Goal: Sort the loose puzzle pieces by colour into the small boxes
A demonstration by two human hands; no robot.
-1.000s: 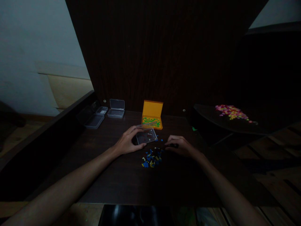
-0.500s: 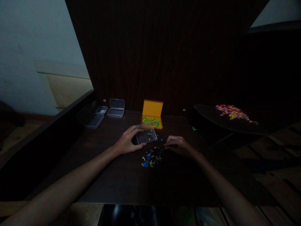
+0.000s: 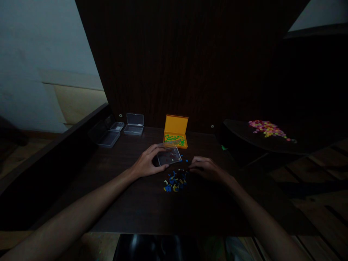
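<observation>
Clasping the clear box (image 3: 164, 157), the left hand (image 3: 147, 163) likely steadies it beside loose pieces (image 3: 174, 181); whether the right hand (image 3: 205, 168) pinches anything cannot be told.

dark table (image 3: 141, 214), small pieces (image 3: 175, 183), orange box (image 3: 176, 124)

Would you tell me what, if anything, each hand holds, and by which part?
The left hand holds an open clear box by its left end; whether the right hand holds anything cannot be told.
</observation>
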